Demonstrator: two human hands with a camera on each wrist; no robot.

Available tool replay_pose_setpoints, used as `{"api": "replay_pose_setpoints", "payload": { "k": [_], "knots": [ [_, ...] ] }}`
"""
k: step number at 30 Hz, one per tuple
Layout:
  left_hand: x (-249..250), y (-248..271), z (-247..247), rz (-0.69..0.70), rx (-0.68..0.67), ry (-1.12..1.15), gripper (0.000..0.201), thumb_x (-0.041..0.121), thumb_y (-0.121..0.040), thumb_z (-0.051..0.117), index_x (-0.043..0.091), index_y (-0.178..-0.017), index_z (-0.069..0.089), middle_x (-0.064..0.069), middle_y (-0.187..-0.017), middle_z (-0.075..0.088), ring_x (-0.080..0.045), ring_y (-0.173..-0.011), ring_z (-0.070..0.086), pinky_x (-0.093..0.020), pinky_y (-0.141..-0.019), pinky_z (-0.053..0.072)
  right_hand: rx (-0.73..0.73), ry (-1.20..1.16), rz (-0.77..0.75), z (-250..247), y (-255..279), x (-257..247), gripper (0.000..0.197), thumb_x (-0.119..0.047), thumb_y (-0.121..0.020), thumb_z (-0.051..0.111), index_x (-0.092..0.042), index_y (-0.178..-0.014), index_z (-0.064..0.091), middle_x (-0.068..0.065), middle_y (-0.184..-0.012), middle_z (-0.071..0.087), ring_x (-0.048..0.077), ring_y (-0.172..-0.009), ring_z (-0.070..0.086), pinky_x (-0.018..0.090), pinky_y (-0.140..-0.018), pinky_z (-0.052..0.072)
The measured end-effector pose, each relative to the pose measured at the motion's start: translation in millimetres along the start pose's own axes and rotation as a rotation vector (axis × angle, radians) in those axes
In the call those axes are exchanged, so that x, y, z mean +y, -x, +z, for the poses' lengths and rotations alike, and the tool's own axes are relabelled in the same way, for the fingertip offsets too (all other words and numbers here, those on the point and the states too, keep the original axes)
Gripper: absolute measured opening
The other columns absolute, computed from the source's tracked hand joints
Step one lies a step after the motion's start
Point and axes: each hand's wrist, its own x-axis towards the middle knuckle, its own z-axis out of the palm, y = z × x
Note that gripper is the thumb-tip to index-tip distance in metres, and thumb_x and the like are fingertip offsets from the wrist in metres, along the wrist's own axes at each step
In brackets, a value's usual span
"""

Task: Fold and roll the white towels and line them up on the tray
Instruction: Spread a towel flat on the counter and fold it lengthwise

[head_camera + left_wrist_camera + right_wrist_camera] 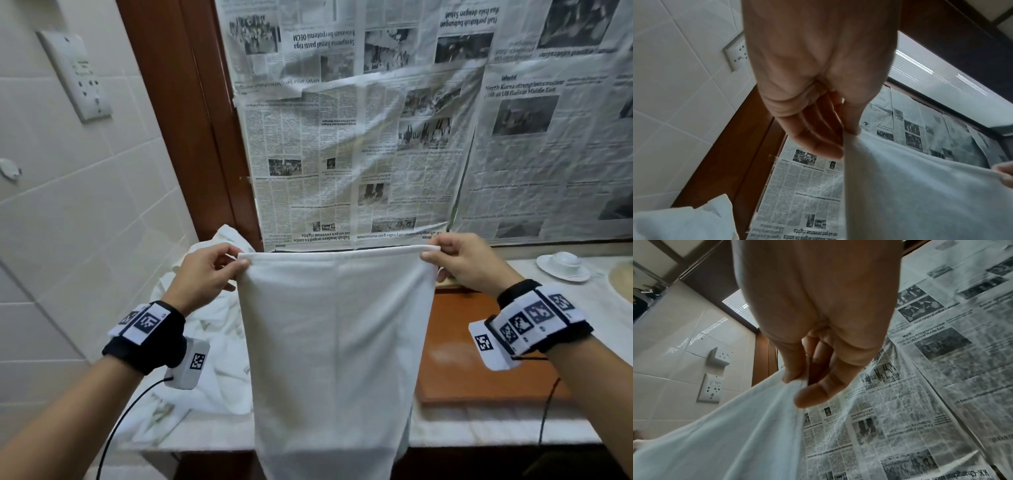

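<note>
A bathroom, seemingly in a hotel or home: glossy cream wall tiles [85,205] are surrounding a wall socket [77,73], a pale marble counter [479,428] is running beneath a wood-framed panel papered with newspaper sheets [376,137], and a white soap dish [563,266] is sitting near a basin edge.

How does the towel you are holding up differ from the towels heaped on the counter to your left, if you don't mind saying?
The held towel hangs flat and spread out; the heaped towels lie crumpled. The held towel is off the counter, pinched at its top corners by the left hand and right hand; the heaped towels rest on it, untouched. Both are plain white.
</note>
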Motion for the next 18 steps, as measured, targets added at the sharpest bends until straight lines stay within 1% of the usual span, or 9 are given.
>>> {"api": "replay_pose_setpoints", "payload": {
  "k": [3, 4, 7, 10, 11, 12, 13, 15, 18],
  "knots": [
    [-10, -4, 5, 0.003, -0.011, -0.093, 0.006, 0.021, -0.092, 0.070, 0.015, -0.091, 0.070, -0.005, -0.076, 0.073, -0.018, -0.075, 0.072, -0.034, -0.062, 0.061, -0.021, -0.027, -0.008, 7, -9, 9, 0.010, -0.016, -0.093, 0.066, -0.006, -0.089, 0.067, 0.015, -0.075, 0.071, 0.025, -0.063, 0.069, 0.036, -0.064, 0.057],
    [-14, -7, 7, -0.011, 0.003, -0.098, 0.007, 0.021, -0.092, 0.070, 0.014, -0.092, 0.070, -0.005, -0.076, 0.074, -0.017, -0.075, 0.072, -0.033, -0.061, 0.061, -0.020, -0.038, -0.008, 11, -14, 12, 0.011, -0.015, -0.093, 0.066, -0.006, -0.089, 0.067, 0.014, -0.075, 0.071, 0.026, -0.064, 0.069, 0.037, -0.065, 0.058],
    [-28, -17, 12, -0.080, 0.017, -0.083, 0.011, 0.021, -0.092, 0.070, 0.010, -0.095, 0.070, -0.006, -0.079, 0.075, -0.016, -0.077, 0.072, -0.031, -0.058, 0.059, -0.005, -0.059, 0.006, 25, -28, 20, 0.011, -0.016, -0.092, 0.067, -0.006, -0.089, 0.067, 0.010, -0.073, 0.070, 0.025, -0.063, 0.069, 0.031, -0.060, 0.056],
    [-45, -33, 17, -0.125, 0.019, -0.037, 0.010, 0.022, -0.091, 0.070, 0.013, -0.093, 0.068, -0.007, -0.081, 0.075, -0.018, -0.078, 0.073, -0.033, -0.059, 0.057, 0.001, -0.014, 0.048, 39, -49, 31, 0.015, -0.021, -0.093, 0.067, -0.008, -0.085, 0.066, 0.003, -0.066, 0.068, 0.021, -0.056, 0.067, 0.028, -0.057, 0.055],
    [-51, -42, 18, -0.133, 0.019, -0.028, 0.010, 0.023, -0.092, 0.070, 0.014, -0.092, 0.068, -0.007, -0.082, 0.075, -0.017, -0.077, 0.073, -0.033, -0.059, 0.056, 0.003, 0.015, 0.075, 42, -59, 35, 0.016, -0.022, -0.093, 0.067, -0.009, -0.085, 0.066, 0.001, -0.062, 0.067, 0.018, -0.051, 0.064, 0.027, -0.054, 0.053],
    [-56, -51, 19, -0.133, 0.015, -0.030, 0.009, 0.024, -0.092, 0.070, 0.015, -0.092, 0.067, -0.007, -0.081, 0.074, -0.016, -0.075, 0.072, -0.031, -0.058, 0.055, 0.004, 0.023, 0.105, 45, -69, 40, 0.017, -0.024, -0.093, 0.067, -0.010, -0.084, 0.066, -0.002, -0.058, 0.064, 0.017, -0.047, 0.059, 0.028, -0.050, 0.049],
    [-62, -60, 21, -0.127, 0.011, -0.039, 0.008, 0.024, -0.092, 0.069, 0.017, -0.092, 0.067, -0.006, -0.080, 0.074, -0.013, -0.071, 0.070, -0.029, -0.056, 0.053, 0.003, 0.017, 0.130, 48, -79, 45, 0.017, -0.025, -0.093, 0.067, -0.010, -0.085, 0.066, -0.002, -0.055, 0.062, 0.018, -0.045, 0.054, 0.030, -0.048, 0.045],
    [-73, -82, 25, -0.114, 0.010, -0.037, 0.007, 0.026, -0.092, 0.069, 0.019, -0.091, 0.068, -0.003, -0.076, 0.071, -0.009, -0.064, 0.066, -0.025, -0.052, 0.049, 0.010, 0.009, 0.162, 55, -102, 54, 0.019, -0.027, -0.094, 0.066, -0.011, -0.083, 0.066, 0.001, -0.051, 0.058, 0.021, -0.043, 0.048, 0.031, -0.047, 0.041],
    [-92, -121, 34, -0.150, -0.003, 0.017, 0.006, 0.024, -0.090, 0.072, 0.020, -0.088, 0.068, 0.000, -0.071, 0.069, -0.009, -0.059, 0.065, -0.020, -0.047, 0.045, 0.035, 0.039, 0.214, 67, -139, 68, 0.024, -0.032, -0.094, 0.065, -0.015, -0.077, 0.062, 0.008, -0.052, 0.060, 0.021, -0.041, 0.049, 0.033, -0.046, 0.040]
  ]
}}
